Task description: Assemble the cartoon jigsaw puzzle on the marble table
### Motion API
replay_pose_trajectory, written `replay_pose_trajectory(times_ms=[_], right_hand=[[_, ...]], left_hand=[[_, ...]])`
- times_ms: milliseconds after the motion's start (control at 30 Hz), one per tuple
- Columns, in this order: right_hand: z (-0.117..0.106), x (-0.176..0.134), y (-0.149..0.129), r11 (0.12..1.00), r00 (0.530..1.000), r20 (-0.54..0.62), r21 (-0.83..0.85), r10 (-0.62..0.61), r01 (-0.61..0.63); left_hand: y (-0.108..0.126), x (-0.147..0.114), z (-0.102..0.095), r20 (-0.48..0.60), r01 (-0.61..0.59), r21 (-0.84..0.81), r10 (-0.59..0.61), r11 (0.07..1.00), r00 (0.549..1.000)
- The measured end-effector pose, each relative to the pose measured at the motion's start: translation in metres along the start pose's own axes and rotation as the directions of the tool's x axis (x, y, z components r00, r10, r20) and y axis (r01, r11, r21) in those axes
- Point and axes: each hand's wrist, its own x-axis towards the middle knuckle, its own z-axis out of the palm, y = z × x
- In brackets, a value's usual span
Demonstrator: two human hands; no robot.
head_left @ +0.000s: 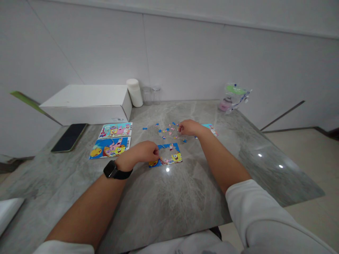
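Blue and yellow cover most of the one part-built puzzle [176, 157], which is laid flat on the grey counter [169, 211], in front of the person. Its long axis is run from left to right, the right end set slightly farther away; its picture is turned upright towards the person. Bare counter is shown through a gap in its middle, and its left end is partly covered by the left hand [144, 151]. That hand's fingers are bent close together at the puzzle; whether a piece is pinched cannot be told. The right hand [190, 127] is held among the loose pieces [170, 133], its fingers curled narrow, its grip impossible to make out. About twenty pieces are scattered beyond the puzzle; an exact count is prevented by overlap and small size.

To the left, two picture sheets [116, 130] are placed one beyond the other; a third sheet [211, 129] is partly hidden by the right forearm [219, 155]. One watch [110, 169] is worn on the left wrist. Farther out are set one phone [70, 137], one white box [87, 100], one bottle [135, 92], two clear jars [156, 94] and one plastic bag [234, 97], its contents blurred. A white object [9, 211] is cut off at the left edge.
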Motion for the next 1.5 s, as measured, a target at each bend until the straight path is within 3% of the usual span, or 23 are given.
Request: replay_pose_trajectory(times_ms=[133,233,400,533,633,1000,1300,1400,1500], right_hand=[[0.007,0.005,-0.002,1.0,0.999,0.032,0.006,-0.023,0.023],[0.005,0.007,0.013,0.996,0.995,-0.025,0.0,0.093,-0.093],[-0.005,0.002,0.048,0.952,0.935,-0.179,0.035,0.305,-0.304],[-0.008,-0.001,0.059,0.943,0.925,-0.185,0.05,0.331,-0.328],[-0.005,0.002,0.056,0.951,0.934,-0.178,0.042,0.309,-0.306],[0.028,0.027,0.014,0.988,0.968,-0.216,0.112,0.129,-0.107],[0.032,0.031,0.018,0.993,0.984,-0.162,0.103,0.076,-0.059],[0.027,0.029,0.02,0.979,0.985,-0.163,0.202,0.064,-0.03],[0.02,0.024,0.018,0.893,0.982,-0.185,0.446,0.02,0.066]], left_hand=[[0.003,-0.003,-0.007,-0.075,-0.005,-0.021,0.004,1.0,0.997],[-0.003,-0.001,-0.011,-0.254,0.011,-0.056,-0.025,0.998,0.967],[-0.026,0.012,-0.006,-0.563,0.068,-0.15,-0.141,0.986,0.815],[-0.047,0.023,0.005,-0.684,0.085,-0.205,-0.204,0.975,0.7],[-0.059,0.028,0.013,-0.735,0.081,-0.21,-0.212,0.974,0.644],[-0.067,0.035,0.02,-0.739,0.102,-0.155,-0.183,0.983,0.648],[-0.067,0.037,0.023,-0.751,0.085,-0.129,-0.153,0.988,0.643],[-0.068,0.038,0.025,-0.755,0.08,-0.126,-0.148,0.989,0.639],[-0.067,0.038,0.024,-0.764,0.047,-0.131,-0.131,0.99,0.632]])
